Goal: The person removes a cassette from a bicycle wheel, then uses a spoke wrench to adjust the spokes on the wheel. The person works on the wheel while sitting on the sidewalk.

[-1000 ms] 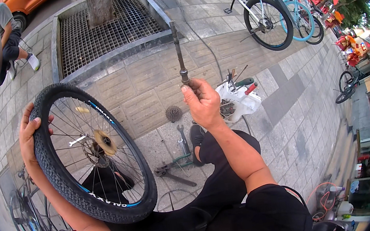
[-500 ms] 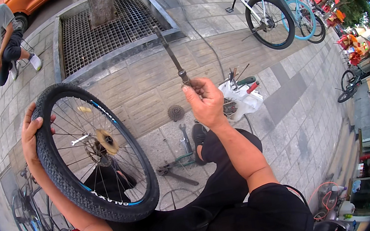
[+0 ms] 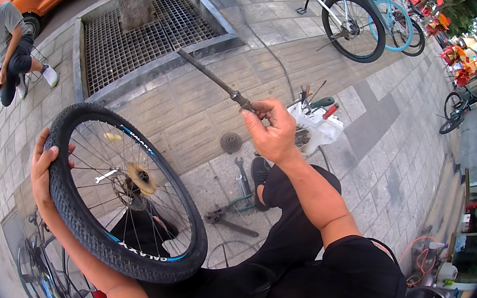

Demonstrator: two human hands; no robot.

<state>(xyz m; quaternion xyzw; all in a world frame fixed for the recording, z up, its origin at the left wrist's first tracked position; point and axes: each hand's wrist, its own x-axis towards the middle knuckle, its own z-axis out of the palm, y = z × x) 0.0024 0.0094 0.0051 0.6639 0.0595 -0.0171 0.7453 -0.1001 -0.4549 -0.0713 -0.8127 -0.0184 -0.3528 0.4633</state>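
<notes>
Grey paving (image 3: 384,136) spreads around the bicycle wheel (image 3: 142,179), with a tree grate (image 3: 112,62) set into it beyond the wheel. Tilted, the wheel has its tyre clamped at the upper left by the left hand (image 3: 43,164), thumb on one side and fingers round the other. Right of the wheel, the right hand (image 3: 274,133) pinches a long metal rod (image 3: 212,77) near its lower end; most of its shaft extends up and leftward beyond the grip. Just right of the wheel, a sprocket cluster (image 3: 230,143) lies on the ground.
</notes>
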